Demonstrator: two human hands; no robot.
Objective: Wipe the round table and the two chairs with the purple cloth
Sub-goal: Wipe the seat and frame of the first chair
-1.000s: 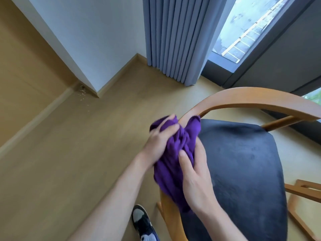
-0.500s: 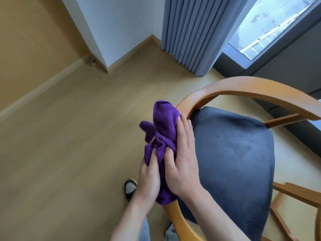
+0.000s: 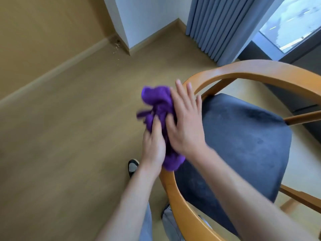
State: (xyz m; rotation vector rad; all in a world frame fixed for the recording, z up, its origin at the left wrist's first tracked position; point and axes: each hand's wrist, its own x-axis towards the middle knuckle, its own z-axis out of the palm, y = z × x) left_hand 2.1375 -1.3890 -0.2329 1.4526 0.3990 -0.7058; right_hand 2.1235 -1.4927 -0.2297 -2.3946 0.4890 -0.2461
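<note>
A bunched purple cloth (image 3: 159,108) lies over the left side of the curved wooden rail (image 3: 175,193) of a chair with a dark blue seat (image 3: 243,145). My right hand (image 3: 185,126) lies flat on the cloth's right side with straight fingers spread, the fingertips reaching past the rail. My left hand (image 3: 153,146) presses the cloth from the left and below, its fingers extended along the fabric. Both hands are motion-blurred. The round table and the second chair are out of view.
Wood floor (image 3: 78,136) spreads to the left. A white wall corner (image 3: 144,21) and a grey curtain (image 3: 220,26) stand behind, with a window (image 3: 291,23) at top right. My shoe (image 3: 132,166) is beside the chair. Another wooden frame piece (image 3: 302,199) shows at the lower right.
My left hand slid from the cloth's top down to its lower left. My right hand moved up the rail and flattened its fingers over the cloth.
</note>
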